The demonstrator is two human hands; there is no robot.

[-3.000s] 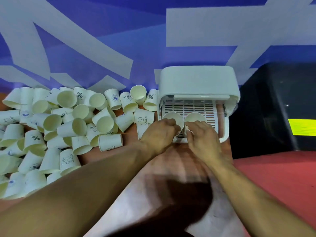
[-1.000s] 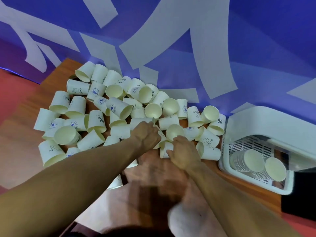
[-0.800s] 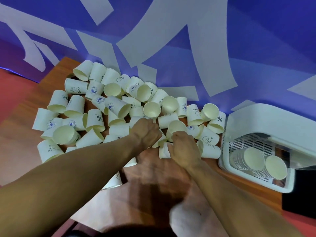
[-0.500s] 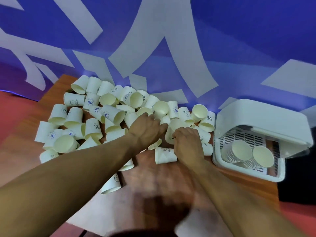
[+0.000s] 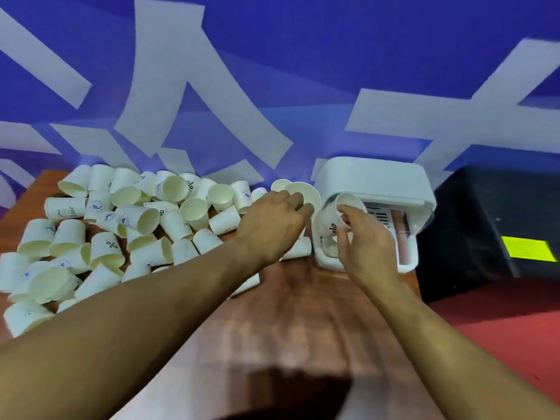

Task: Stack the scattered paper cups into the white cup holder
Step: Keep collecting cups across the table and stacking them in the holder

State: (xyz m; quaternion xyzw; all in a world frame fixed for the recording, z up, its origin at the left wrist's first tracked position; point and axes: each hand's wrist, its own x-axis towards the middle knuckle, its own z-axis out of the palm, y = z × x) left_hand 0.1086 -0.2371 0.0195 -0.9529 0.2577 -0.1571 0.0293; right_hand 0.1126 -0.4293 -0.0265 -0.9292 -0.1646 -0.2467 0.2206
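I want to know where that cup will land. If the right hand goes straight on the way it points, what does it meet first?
Probably the white cup holder: the right hand holds a paper cup at its open front, over its slotted floor. Depth is unclear.

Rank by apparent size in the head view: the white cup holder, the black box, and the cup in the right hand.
1. Black box
2. White cup holder
3. Cup in the right hand

The box is cropped.
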